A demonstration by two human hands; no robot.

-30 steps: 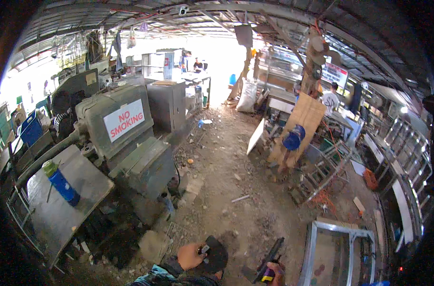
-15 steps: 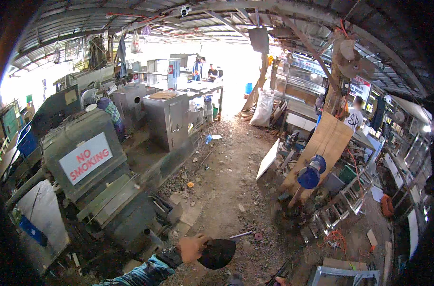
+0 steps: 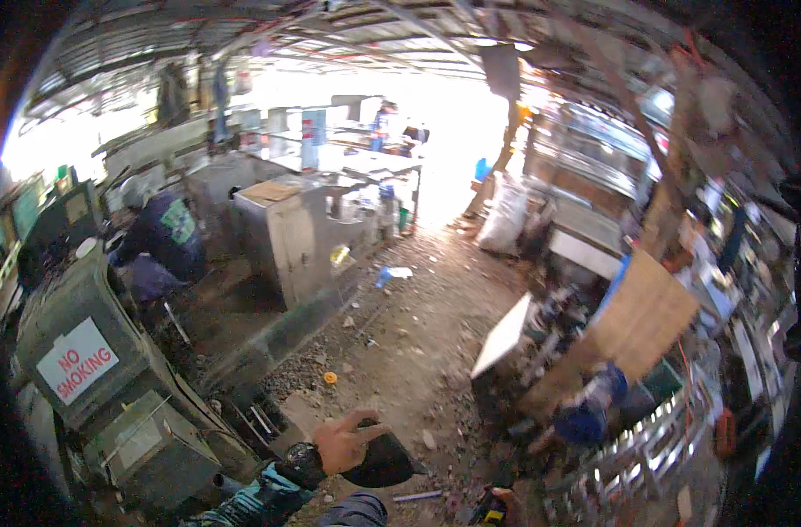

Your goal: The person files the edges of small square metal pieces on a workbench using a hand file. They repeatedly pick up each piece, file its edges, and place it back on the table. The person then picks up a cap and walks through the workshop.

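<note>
My left hand reaches in from the lower edge, with a black watch on the wrist and a patterned sleeve. Its fingers grip a black rounded object, possibly a cap, held over the dirt floor. Only the fingertips of my right hand show at the bottom edge. They are closed on a black and yellow tool that is mostly cut off.
A grey machine with a white and red sign stands at the left. A person in a dark blue shirt bends behind it. A metal cabinet, a white panel, a wooden board and cluttered racks line the aisle.
The view has moved forward along the aisle, so the grey machine slid to the left. My left hand keeps the black object. My right hand sank to the bottom edge.
</note>
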